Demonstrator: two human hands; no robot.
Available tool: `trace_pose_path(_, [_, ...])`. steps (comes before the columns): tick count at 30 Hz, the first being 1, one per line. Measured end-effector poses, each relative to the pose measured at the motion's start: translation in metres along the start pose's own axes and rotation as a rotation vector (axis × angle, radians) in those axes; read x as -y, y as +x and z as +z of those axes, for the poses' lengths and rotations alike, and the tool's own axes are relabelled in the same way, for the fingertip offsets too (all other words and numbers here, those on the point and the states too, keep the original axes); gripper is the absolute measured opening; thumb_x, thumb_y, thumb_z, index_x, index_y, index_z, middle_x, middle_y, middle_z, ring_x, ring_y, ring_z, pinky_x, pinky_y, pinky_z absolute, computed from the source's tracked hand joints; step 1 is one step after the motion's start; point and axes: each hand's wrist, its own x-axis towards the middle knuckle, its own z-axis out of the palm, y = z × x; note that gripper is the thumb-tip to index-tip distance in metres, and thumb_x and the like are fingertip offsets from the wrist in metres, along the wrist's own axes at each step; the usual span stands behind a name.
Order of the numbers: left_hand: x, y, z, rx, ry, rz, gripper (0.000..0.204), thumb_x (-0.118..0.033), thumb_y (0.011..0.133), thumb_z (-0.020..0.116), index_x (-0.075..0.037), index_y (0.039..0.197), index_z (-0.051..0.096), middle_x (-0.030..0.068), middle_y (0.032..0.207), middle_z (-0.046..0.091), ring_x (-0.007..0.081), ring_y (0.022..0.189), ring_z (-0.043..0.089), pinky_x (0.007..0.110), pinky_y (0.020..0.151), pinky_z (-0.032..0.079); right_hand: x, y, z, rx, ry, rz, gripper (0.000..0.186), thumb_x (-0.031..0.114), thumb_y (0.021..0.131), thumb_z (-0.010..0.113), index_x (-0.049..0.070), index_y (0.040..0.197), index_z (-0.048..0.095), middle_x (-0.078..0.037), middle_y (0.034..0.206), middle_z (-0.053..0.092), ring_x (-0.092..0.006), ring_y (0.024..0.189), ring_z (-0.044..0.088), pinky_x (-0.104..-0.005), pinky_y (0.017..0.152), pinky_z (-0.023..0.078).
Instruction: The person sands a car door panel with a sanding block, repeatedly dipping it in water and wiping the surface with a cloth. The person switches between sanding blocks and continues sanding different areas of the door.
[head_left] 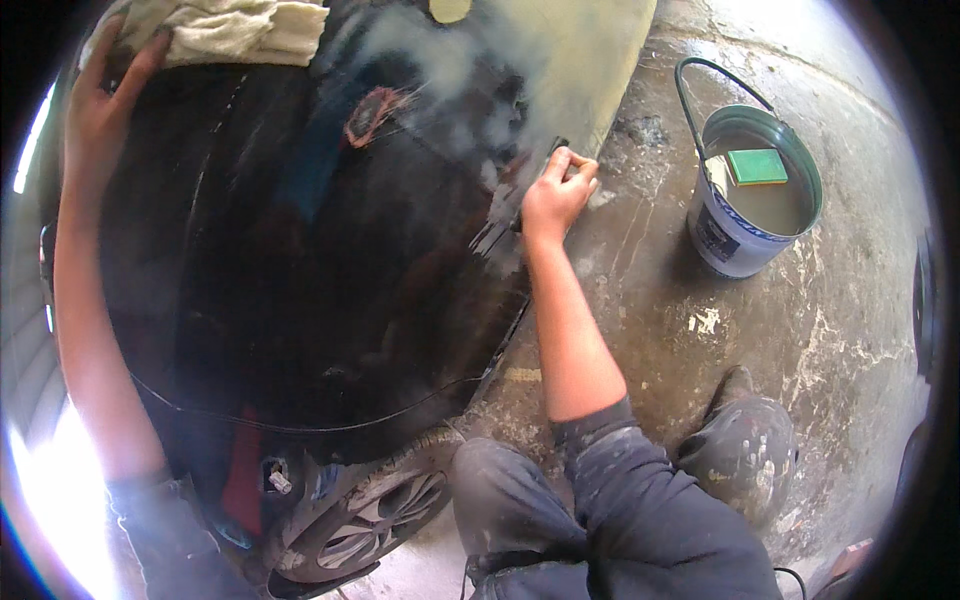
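A black car body panel fills the left and middle of the view. Pale filler and whitish haze cover its far right part, with a reddish worn patch nearby. My right hand is closed on a dark flat sanding block, pressed to the panel's right side; fingers hide most of the block. At the far left, my left hand lies with fingers spread at the panel's top edge, touching a folded cream cloth.
Right of the panel stands a bucket of murky water, its handle raised, with a green sponge in it. The concrete floor is wet and stained. A car wheel sits below the panel, near my knees. Bright light enters at lower left.
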Motion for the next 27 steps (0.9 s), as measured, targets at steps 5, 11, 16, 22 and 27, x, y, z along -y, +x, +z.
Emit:
trace_pose_path(5, [0.016, 0.006, 0.010, 0.056, 0.091, 0.048, 0.071, -0.042, 0.106, 0.070, 0.005, 0.156, 0.050, 0.0145, 0.137, 0.071, 0.0209, 0.133, 0.063, 0.033, 0.114, 0.044, 0.051, -0.085, -0.038, 0.084, 0.035, -0.167, 0.023, 0.024, 0.107, 0.061, 0.001, 0.108, 0.061, -0.023, 0.107, 0.059, -0.0412, 0.103, 0.055, -0.0517, 0.096, 0.043])
trace_pose_path(11, [0.016, 0.007, 0.014, 0.087, 0.060, -0.015, 0.069, -0.038, 0.105, 0.072, 0.005, 0.155, 0.051, 0.0144, 0.141, 0.068, 0.0196, 0.132, 0.062, 0.031, 0.115, 0.043, 0.035, -0.063, -0.029, 0.148, -0.013, -0.090, 0.018, 0.019, 0.108, 0.059, 0.001, 0.105, 0.059, -0.020, 0.103, 0.055, -0.0408, 0.101, 0.055, -0.0521, 0.094, 0.042])
trace_pose_path(16, [0.011, 0.007, 0.010, 0.028, -0.011, 0.052, 0.071, -0.037, 0.103, 0.074, 0.005, 0.155, 0.051, 0.0154, 0.142, 0.068, 0.0190, 0.132, 0.062, 0.031, 0.115, 0.043, 0.024, 0.015, -0.008, 0.010, -0.032, 0.040, 0.032, 0.030, 0.109, 0.056, -0.001, 0.107, 0.057, -0.024, 0.107, 0.060, -0.0420, 0.100, 0.056, -0.0534, 0.093, 0.043])
trace_pose_path(22, [0.007, 0.008, 0.014, -0.043, 0.188, 0.076, 0.073, -0.041, 0.102, 0.075, 0.006, 0.154, 0.052, 0.0187, 0.142, 0.067, 0.0236, 0.135, 0.061, 0.034, 0.117, 0.042, 0.052, -0.111, -0.050, 0.110, 0.045, -0.303, 0.016, 0.015, 0.105, 0.064, -0.001, 0.106, 0.062, -0.020, 0.104, 0.056, -0.0389, 0.102, 0.054, -0.0496, 0.095, 0.043])
trace_pose_path(27, [0.000, 0.006, 0.006, -0.062, 0.159, 0.064, 0.076, -0.047, 0.100, 0.074, 0.006, 0.151, 0.056, 0.0182, 0.143, 0.068, 0.0235, 0.133, 0.062, 0.034, 0.117, 0.042, 0.033, -0.011, -0.019, 0.033, 0.049, 0.040, 0.027, 0.027, 0.108, 0.060, 0.000, 0.107, 0.059, -0.022, 0.103, 0.058, -0.0391, 0.097, 0.055, -0.0508, 0.093, 0.044])
